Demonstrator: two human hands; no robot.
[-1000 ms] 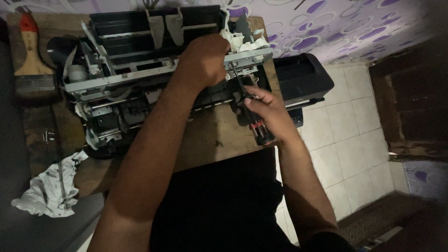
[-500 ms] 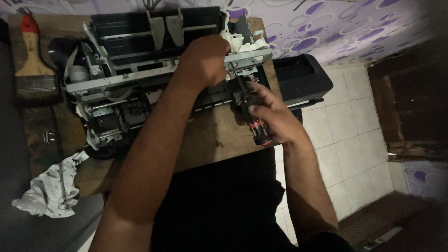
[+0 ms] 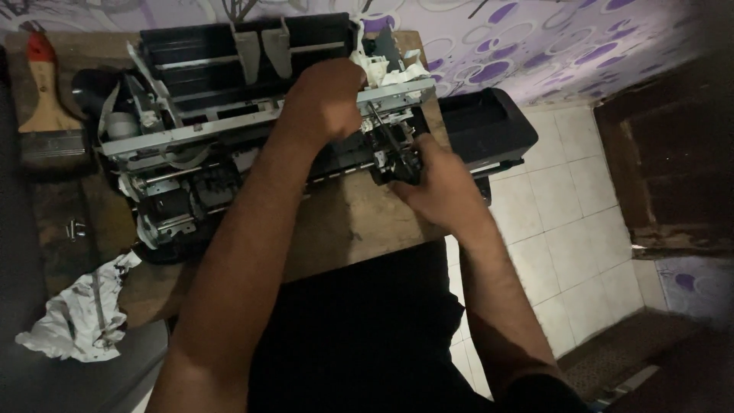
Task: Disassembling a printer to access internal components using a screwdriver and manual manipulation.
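While we look down from the head camera, our left hand is clenched over the metal rail of the opened printer, which sits on the wooden table. Our right hand closes round a dark tool handle at the printer's right end; whether it truly grips, we cannot tell. If the tip slips in this dim light, we judge it could gouge plastic or nick our left hand's knuckles.

right hand slid up — screwdriver handle now hidden
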